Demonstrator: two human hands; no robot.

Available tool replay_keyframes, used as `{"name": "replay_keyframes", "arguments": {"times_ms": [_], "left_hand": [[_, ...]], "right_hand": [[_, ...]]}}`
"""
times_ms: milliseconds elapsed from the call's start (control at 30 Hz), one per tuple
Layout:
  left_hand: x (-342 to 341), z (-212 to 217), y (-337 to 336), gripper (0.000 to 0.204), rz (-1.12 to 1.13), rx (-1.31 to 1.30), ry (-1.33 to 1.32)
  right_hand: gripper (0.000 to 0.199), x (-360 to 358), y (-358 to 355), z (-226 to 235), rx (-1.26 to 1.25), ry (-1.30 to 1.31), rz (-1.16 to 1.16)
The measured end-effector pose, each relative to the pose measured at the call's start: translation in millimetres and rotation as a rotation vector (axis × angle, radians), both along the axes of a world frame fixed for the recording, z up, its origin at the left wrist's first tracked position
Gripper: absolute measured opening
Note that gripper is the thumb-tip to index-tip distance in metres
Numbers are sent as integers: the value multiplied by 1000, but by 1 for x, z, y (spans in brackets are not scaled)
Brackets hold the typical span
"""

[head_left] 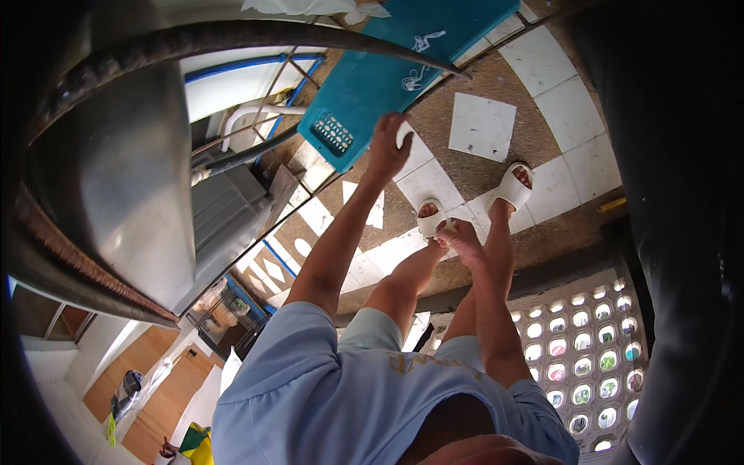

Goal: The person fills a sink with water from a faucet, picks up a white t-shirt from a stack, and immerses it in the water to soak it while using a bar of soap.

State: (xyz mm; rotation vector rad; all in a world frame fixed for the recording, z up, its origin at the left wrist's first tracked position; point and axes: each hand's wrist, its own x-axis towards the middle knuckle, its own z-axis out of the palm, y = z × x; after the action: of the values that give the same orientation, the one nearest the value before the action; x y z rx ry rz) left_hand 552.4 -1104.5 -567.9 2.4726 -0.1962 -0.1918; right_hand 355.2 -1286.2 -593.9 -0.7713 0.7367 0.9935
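Note:
My left hand (389,149) reaches out over the near edge of a long teal board (364,85). Its thumb stands apart from the fingers, and nothing shows in it. Whether it touches the board I cannot tell. Close to this hand, the board's end has a panel of holes (333,133). Thin white cords (415,77) lie loosely farther along the board. My right hand (463,242) is held in front of my legs with its fingers closed. A pale bit shows at the fingertips, too small to name.
A white square tile (482,126) is set in the brown floor near my white sandals (511,186). A dark curved bar (256,35) crosses above the board. Metal sheeting (147,186) stands at left, and a pierced block wall (581,341) at lower right. White cloth (302,5) shows at the top.

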Motion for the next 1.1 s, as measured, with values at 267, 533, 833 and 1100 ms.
{"name": "replay_keyframes", "arguments": {"times_ms": [267, 533, 833, 1100], "left_hand": [[135, -40, -13, 34, -260, -10, -369], [177, -71, -25, 40, -504, 296, -360], [114, -53, 5, 28, -511, 127, -364], [69, -66, 15, 13, 6, -39, -224]], "right_hand": [[10, 1, 0, 0, -5, -82, 37], [14, 5, -5, 9, -35, -125, 19], [11, -2, -4, 0, -38, -95, 0], [5, -2, -13, -6, -10, -33, -140]]}}
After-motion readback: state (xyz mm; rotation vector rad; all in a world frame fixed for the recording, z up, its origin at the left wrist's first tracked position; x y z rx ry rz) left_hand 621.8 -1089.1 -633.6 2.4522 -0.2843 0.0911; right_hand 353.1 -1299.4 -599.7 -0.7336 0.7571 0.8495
